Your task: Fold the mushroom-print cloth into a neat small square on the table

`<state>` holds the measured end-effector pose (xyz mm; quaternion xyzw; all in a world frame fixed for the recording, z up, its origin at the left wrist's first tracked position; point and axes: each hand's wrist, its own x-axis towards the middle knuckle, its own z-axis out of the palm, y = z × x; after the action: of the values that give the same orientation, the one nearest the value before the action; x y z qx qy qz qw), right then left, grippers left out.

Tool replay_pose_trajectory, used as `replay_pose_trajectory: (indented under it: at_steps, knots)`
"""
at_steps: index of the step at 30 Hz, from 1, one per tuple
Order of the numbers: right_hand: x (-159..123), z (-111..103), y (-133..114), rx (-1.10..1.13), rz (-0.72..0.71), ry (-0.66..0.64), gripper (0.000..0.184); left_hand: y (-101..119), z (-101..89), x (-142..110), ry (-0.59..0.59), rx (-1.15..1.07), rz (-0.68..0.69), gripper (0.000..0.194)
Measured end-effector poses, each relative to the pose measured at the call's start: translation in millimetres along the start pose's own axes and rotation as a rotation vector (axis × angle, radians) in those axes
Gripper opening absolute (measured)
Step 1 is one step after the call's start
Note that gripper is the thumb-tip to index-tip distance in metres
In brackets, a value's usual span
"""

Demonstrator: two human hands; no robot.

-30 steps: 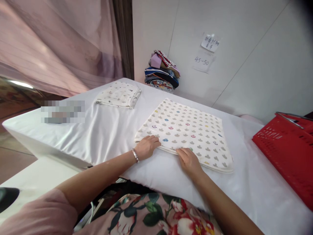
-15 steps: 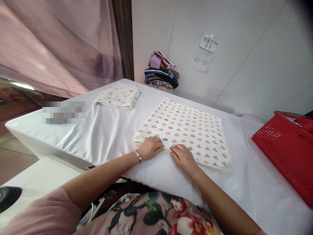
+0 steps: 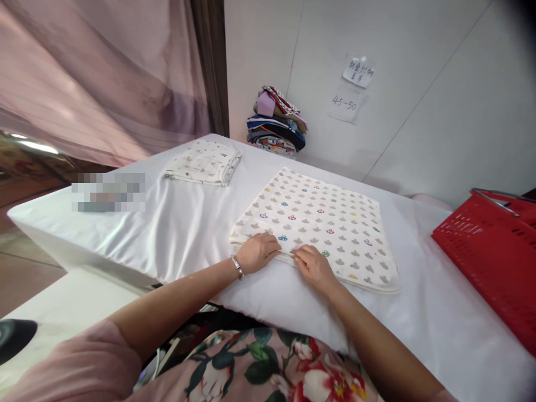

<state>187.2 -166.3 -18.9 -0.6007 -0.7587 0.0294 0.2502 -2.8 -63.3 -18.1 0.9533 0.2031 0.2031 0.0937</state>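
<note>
A cream cloth with small grey and coloured prints (image 3: 322,223) lies folded flat on the white-covered table (image 3: 176,223). My left hand (image 3: 256,252), with a bracelet at the wrist, rests on the cloth's near edge, fingers curled and pinching it. Close beside it my right hand (image 3: 314,267) pinches the same near edge. The two hands almost touch. A second folded printed cloth (image 3: 204,162) lies farther off at the table's left.
A stack of folded colourful clothes (image 3: 277,124) sits at the far end against the white wall. A red plastic basket (image 3: 494,254) stands at the right. Paper notes (image 3: 354,84) hang on the wall. A pink curtain (image 3: 96,78) hangs at the left.
My right hand has slid left along the cloth's near edge toward my left hand; my left hand shifted slightly right. In the last half second almost nothing moved.
</note>
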Motion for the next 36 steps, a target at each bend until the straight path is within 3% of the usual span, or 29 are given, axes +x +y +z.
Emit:
replay_pose_trajectory:
  at_steps: [7, 12, 24, 36]
  knots:
    - [-4, 7, 1, 0.079, 0.01, 0.107, 0.014, 0, 0.4, -1, 0.064, 0.063, 0.049, 0.016]
    - [-3, 8, -1, -0.031, -0.08, 0.172, 0.022, 0, 1.2, 1, 0.052, 0.217, 0.157, 0.02]
    - [-8, 7, 2, -0.026, -0.129, 0.036, 0.02, 2, -0.9, -5, -0.027, 0.2, 0.14, 0.024]
    - [-8, 5, 1, -0.014, -0.115, 0.041, 0.016, 0, -2.4, -9, -0.052, 0.112, 0.089, 0.017]
